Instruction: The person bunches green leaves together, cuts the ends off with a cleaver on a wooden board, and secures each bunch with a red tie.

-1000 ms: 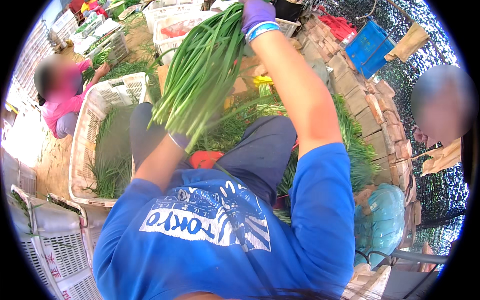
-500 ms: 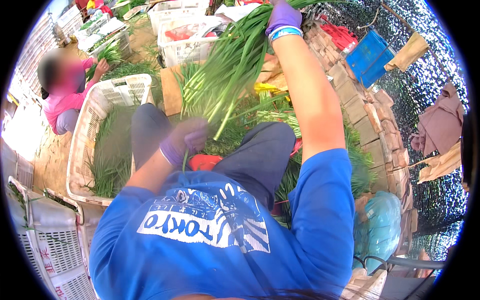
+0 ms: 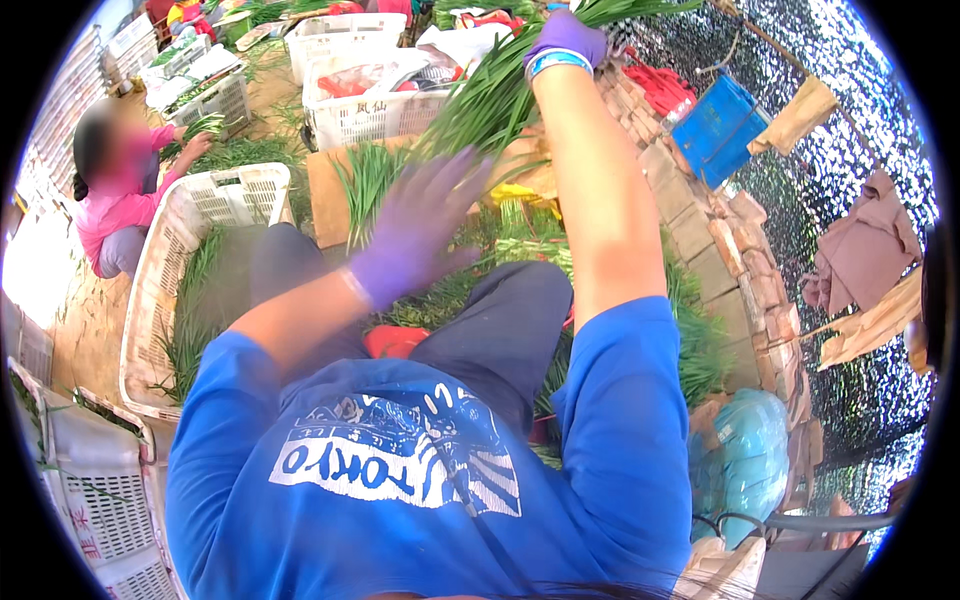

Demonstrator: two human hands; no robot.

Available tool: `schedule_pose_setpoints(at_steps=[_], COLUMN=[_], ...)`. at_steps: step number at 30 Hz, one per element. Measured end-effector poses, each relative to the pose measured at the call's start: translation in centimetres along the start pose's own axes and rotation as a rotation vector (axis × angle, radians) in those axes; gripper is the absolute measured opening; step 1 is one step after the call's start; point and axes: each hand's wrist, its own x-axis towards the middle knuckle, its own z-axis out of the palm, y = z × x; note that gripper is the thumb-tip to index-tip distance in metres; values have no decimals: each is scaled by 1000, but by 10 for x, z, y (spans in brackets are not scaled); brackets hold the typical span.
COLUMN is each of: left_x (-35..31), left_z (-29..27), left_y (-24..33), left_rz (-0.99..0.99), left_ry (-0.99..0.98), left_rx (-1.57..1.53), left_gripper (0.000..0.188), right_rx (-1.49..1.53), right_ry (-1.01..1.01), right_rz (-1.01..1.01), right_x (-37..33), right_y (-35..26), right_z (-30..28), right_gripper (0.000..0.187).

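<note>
High in front, my right hand (image 3: 566, 42), in a purple glove, is closed around a thick bunch of garlic chives (image 3: 488, 108). The long green leaves pass through the fist, hanging down to the left and sticking out to the right. My left hand (image 3: 425, 230), also purple-gloved and smeared by motion, has its fingers spread and nothing in them. It is just below the bunch's hanging end; I cannot tell whether they touch. Beyond its fingers, more chives (image 3: 372, 185) lie on a brown board (image 3: 325, 200). Loose greens (image 3: 520, 235) cover the ground before my knees.
A white crate (image 3: 140, 340) with greens stands by my left knee; more crates (image 3: 100, 490) are behind it. Another crate (image 3: 365, 118) holds bags. A person in pink (image 3: 115, 215) crouches at left with greens. Bricks (image 3: 740, 260) line the right side, near a blue bin (image 3: 718, 128).
My left hand has moved up and to the right, its fingers going from curled to spread. The bunch stays in my right hand, its hanging end now higher. The view has shifted slightly.
</note>
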Motion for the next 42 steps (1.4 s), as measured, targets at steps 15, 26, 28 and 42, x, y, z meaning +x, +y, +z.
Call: schedule_pose_setpoints(at_steps=[15,26,28,42], left_x=[-38,56,59,43], left_z=[43,15,2,-18], left_y=[-47,-31,-33,-55], left_rz=[460,-99,-121,200], left_ry=[-925,649,729,757], left_rx=[-61,653,599,340], left_gripper=[47,39,34,27], right_rx=[-337,82,481,195], right_ry=[204,-165,-376,-321], right_rz=[-358,-299,-157,-315], right_x=[73,-5,-43,3], right_y=[-3,-16,-43,-62], right_z=[15,41,36,21], right_gripper=[34,28,31,35])
